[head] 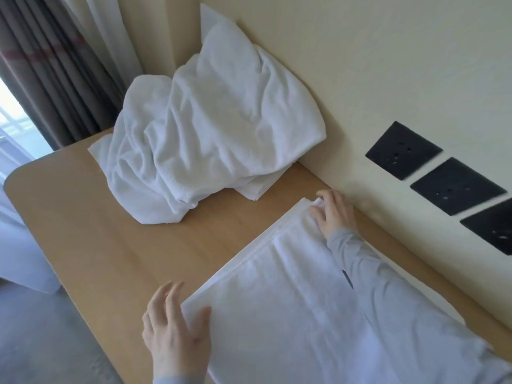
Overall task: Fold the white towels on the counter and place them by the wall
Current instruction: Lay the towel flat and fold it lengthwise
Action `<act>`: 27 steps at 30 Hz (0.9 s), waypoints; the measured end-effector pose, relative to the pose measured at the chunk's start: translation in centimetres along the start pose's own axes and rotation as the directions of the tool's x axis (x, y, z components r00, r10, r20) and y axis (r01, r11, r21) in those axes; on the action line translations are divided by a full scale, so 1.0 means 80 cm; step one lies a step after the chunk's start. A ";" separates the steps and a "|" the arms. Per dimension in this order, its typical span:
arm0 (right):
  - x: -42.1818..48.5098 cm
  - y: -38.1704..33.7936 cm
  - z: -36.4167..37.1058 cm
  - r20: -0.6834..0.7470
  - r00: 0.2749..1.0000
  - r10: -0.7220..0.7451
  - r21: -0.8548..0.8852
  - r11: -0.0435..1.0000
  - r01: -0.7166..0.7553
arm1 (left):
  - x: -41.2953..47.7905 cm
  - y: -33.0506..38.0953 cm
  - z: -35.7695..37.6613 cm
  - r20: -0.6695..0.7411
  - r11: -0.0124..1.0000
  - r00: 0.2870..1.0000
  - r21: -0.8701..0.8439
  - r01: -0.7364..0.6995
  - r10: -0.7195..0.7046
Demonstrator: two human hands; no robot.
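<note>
Beyond your hands, the big crumpled heap of white towels [205, 128] sits unfolded in the corner of the counter [91, 231], so most of the job looks left to do. Between your hands lies the one flat towel [279, 306], partly folded and not yet by the wall [360, 79]. Your right hand [333, 212] pinches its far corner with fingers closed on the cloth, while your left hand [174, 331] rests open, fingers spread, on its near corner.

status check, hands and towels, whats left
Left hand open at near corner of flat towel. Right hand pinching its far corner. Crumpled towel pile unfolded by wall. Nothing blocking.
</note>
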State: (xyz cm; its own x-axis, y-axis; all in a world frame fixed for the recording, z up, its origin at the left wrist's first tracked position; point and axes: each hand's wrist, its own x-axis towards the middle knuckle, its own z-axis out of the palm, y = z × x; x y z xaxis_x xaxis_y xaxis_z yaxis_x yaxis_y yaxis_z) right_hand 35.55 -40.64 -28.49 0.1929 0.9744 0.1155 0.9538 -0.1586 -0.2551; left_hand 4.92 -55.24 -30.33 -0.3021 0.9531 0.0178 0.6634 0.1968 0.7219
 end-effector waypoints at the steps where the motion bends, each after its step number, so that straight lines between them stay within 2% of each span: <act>1: -0.005 -0.002 -0.003 -0.050 0.988 -0.145 -0.020 0.989 0.144 | 0.002 0.011 0.003 -0.011 0.990 0.991 0.057 -0.132 0.133; 3: -0.008 -0.007 -0.007 0.002 0.917 -0.400 -0.049 0.916 0.399 | 0.010 0.028 0.018 0.047 0.940 0.948 0.122 -0.319 0.316; 4: -0.008 -0.009 -0.007 0.088 0.877 -0.472 -0.042 0.878 0.476 | 0.015 0.035 0.024 0.093 0.923 0.935 0.149 -0.354 0.343; 6: -0.007 -0.010 -0.006 0.268 0.816 -0.512 -0.016 0.845 0.535 | 0.023 0.041 0.035 0.133 0.905 0.927 0.206 -0.371 0.350; 8: 0.001 -0.006 -0.008 0.332 0.788 -0.518 -0.024 0.831 0.556 | 0.028 0.044 0.037 0.152 0.921 0.941 0.206 -0.329 0.302; 14: 0.013 0.001 -0.023 0.341 0.747 -0.570 -0.092 0.771 0.630 | 0.033 0.023 0.031 0.133 0.952 0.953 0.108 -0.286 0.271; 17: 0.021 -0.002 -0.028 0.360 0.751 -0.554 -0.109 0.774 0.624 | 0.040 0.014 0.020 0.181 0.959 0.945 0.029 -0.281 0.272; 20: 0.032 -0.005 -0.032 0.436 0.713 -0.550 -0.132 0.744 0.655 | 0.049 0.006 0.008 0.261 0.960 0.924 -0.075 -0.268 0.278; 24: 0.041 -0.011 -0.036 0.550 0.712 -0.437 -0.158 0.782 0.603 | 0.055 0.000 -0.004 0.320 0.934 0.878 -0.121 -0.335 0.356; 27: 0.054 -0.024 -0.034 0.605 0.710 -0.360 -0.211 0.788 0.578 | 0.060 -0.006 -0.006 0.372 0.944 0.870 -0.079 -0.319 0.325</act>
State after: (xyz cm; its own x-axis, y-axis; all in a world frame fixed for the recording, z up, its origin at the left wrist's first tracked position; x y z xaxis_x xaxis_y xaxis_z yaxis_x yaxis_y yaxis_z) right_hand 35.17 -36.56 -24.85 -0.3455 0.8458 -0.4066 0.9117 0.4051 0.0681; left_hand 2.81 -50.86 -30.27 0.2076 0.9782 -0.0069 0.6689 -0.1368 0.7307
